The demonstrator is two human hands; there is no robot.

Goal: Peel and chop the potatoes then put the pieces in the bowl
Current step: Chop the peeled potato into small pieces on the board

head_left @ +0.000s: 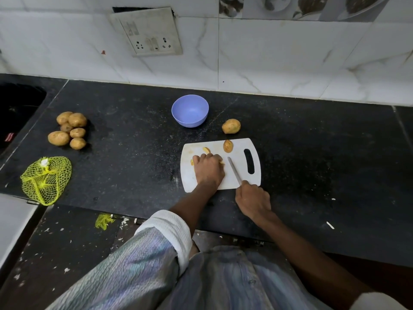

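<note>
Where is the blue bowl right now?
In the head view, the blue bowl sits on the counter behind the cutting board, left of a lone potato.

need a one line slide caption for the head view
Left hand steadies potato pieces on white board; right hand holds knife; blue bowl waits.
</note>
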